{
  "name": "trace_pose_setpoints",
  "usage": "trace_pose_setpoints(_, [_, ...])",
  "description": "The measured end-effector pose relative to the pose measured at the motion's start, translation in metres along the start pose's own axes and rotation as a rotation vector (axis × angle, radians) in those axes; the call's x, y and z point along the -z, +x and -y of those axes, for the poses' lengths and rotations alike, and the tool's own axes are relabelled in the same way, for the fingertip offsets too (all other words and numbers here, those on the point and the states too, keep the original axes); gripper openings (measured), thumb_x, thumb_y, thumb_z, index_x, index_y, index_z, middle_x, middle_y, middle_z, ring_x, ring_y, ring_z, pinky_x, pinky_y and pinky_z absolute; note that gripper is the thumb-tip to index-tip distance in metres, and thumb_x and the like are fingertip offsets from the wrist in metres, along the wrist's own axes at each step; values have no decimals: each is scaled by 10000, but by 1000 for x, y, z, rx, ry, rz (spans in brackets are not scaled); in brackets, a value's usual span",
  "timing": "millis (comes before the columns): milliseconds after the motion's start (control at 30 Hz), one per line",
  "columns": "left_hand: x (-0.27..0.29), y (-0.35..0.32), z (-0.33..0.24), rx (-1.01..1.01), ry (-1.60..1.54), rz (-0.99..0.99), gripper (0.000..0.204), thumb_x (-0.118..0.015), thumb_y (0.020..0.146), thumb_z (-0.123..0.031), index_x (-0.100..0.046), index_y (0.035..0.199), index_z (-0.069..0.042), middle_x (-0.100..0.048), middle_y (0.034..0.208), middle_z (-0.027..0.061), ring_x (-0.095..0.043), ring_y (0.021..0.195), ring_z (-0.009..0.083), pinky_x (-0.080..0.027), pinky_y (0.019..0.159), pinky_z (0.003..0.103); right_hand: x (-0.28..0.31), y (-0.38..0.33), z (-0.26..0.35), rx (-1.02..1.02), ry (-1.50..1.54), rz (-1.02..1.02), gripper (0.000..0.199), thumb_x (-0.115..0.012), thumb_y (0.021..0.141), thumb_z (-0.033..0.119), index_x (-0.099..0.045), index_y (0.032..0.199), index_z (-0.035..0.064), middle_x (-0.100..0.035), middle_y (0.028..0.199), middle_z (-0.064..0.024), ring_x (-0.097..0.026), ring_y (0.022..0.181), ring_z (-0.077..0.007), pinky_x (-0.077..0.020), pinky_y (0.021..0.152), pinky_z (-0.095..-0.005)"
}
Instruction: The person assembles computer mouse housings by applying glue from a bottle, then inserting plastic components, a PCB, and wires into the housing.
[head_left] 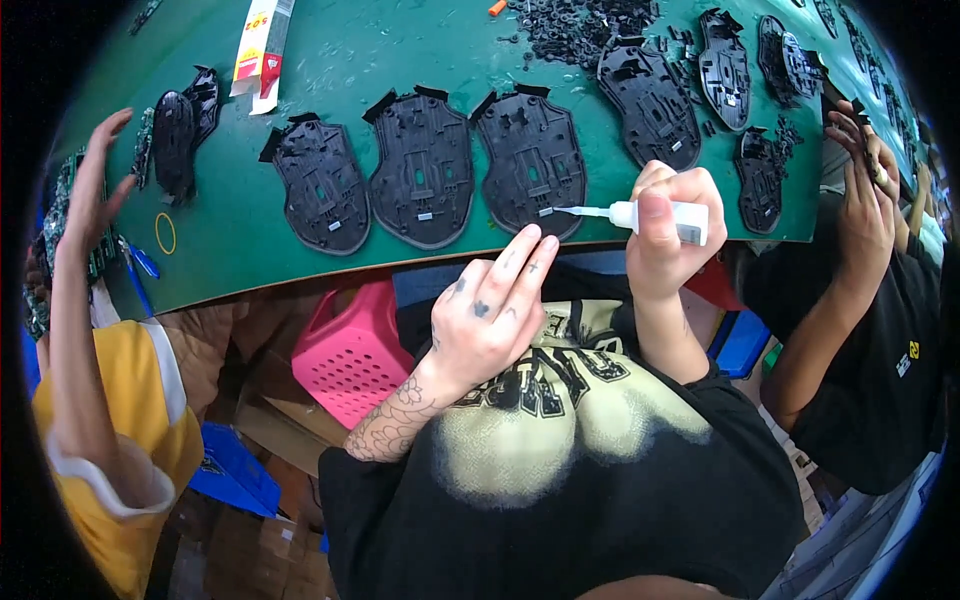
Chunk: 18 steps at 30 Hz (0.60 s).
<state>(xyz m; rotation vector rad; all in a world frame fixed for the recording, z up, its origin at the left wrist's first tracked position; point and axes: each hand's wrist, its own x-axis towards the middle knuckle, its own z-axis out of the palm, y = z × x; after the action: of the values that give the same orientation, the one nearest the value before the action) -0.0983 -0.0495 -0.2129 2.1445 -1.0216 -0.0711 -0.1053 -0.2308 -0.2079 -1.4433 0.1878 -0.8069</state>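
Note:
In my right hand [668,215] is a small white squeeze bottle [690,222], gripped between fingers and thumb, its thin nozzle pointing left. The nozzle tip is at a small silvery piece [546,212] near the bottom of a black plastic shell [530,150]. My left hand [490,312] has its fingers stretched out, the tips by that shell's lower edge; whether they touch it I cannot tell. Two similar shells lie in a row to the left, a middle one [422,160] and a leftmost one [322,190], each with a small light piece near its bottom.
Another black shell [650,110] lies beyond my right hand, near a pile of small black parts [580,30]. An opened carton [262,55] lies on the green table [370,50]. Co-workers' arms reach in at left [85,220] and right [865,230]. A pink plastic stool [350,355] stands below.

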Motion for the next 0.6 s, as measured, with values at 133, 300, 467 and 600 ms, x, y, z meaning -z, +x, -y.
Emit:
trace_pose_setpoints(133, [0,-1,0,-7,-8,-14,521,-640,654,25,-596,1169,-36,-534,1211,123,-584,777,225,-497,679,298,0,0,2,8,-32,27,184,-691,758,23,-516,701,13,-498,574,-14,-425,495,-78,-331,499,-229])
trace_pose_setpoints(300, [-1,-1,0,-12,0,-9,512,-641,657,22,-597,1164,-33,-535,1208,123,-588,783,228,-499,682,300,2,0,-1,36,-49,37,189,-709,747,36,-528,706,3,-496,572,-17,-431,496,-84,-328,488,-231])
trace_pose_setpoints(467, [0,0,1,-10,-8,-9,512,-642,657,26,-596,1164,-29,-535,1206,126,-600,822,237,-502,699,305,3,-1,-3,58,-64,31,207,-730,734,59,-534,707,-4,-496,573,-20,-432,492,-92,-326,482,-232])
trace_pose_setpoints(600, [-1,-1,1,-9,-11,-11,510,-641,656,33,-597,1160,-24,-535,1205,131,-611,868,248,-507,720,312,3,-1,-3,75,-64,31,219,-739,730,72,-537,705,-9,-497,577,-21,-437,494,-97,-331,483,-235])
